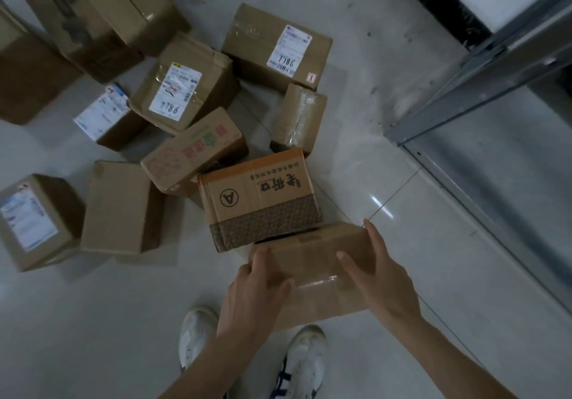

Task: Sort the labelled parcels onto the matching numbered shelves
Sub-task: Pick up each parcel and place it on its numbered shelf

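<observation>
Gripping a plain taped cardboard parcel (312, 271) from both ends, the person holds it above their white shoes (300, 364) over the tiled floor (433, 244). The left hand (257, 293) curls over its left end, fingers wrapped on the top edge; the right hand (380, 275) is spread wide along the right end, fingers straight against the cardboard. Just beyond it lies an orange-trimmed box (260, 197) marked with a circled A. Other parcels lie scattered on the floor, one label (289, 47) reading 1986.
</observation>
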`<act>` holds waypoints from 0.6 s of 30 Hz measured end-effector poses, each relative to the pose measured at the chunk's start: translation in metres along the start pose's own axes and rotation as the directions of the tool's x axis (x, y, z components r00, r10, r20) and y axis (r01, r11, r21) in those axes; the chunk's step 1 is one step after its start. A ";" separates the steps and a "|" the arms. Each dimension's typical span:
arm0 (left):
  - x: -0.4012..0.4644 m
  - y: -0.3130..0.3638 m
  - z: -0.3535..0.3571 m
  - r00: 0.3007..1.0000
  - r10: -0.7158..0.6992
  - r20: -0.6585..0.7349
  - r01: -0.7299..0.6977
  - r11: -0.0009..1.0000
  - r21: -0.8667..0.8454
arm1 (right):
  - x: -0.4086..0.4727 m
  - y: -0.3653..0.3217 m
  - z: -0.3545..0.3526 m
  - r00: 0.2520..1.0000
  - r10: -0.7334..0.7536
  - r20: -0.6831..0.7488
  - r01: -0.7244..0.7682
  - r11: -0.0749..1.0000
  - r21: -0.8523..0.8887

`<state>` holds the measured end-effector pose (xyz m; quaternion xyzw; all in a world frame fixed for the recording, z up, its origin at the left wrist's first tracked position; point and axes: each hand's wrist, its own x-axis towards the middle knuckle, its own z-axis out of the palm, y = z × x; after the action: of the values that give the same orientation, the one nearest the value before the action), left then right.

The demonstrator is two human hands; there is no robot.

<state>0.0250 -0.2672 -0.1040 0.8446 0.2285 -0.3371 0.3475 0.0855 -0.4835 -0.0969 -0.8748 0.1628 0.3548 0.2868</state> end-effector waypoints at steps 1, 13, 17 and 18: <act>-0.013 0.007 -0.008 1.000 0.014 -0.008 -0.014 1.000 0.006 | -0.013 -0.004 -0.008 1.000 0.000 -0.005 0.000 1.000 0.004; -0.171 0.190 -0.210 0.858 0.347 -0.379 -0.407 0.909 -0.088 | -0.199 -0.160 -0.237 0.905 -0.161 -0.394 0.254 0.947 0.197; -0.261 0.277 -0.332 0.685 0.372 -0.627 -0.548 0.829 -0.107 | -0.286 -0.265 -0.335 0.759 -0.317 -0.569 0.514 0.828 0.224; -0.287 0.296 -0.361 0.633 0.367 -0.682 -0.576 0.811 -0.099 | -0.311 -0.287 -0.358 0.715 -0.347 -0.607 0.563 0.800 0.205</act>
<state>0.1650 -0.2365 0.4249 0.8717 0.1491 0.1121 0.4531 0.1981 -0.4543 0.4448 -0.8785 0.0764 -0.0285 0.4707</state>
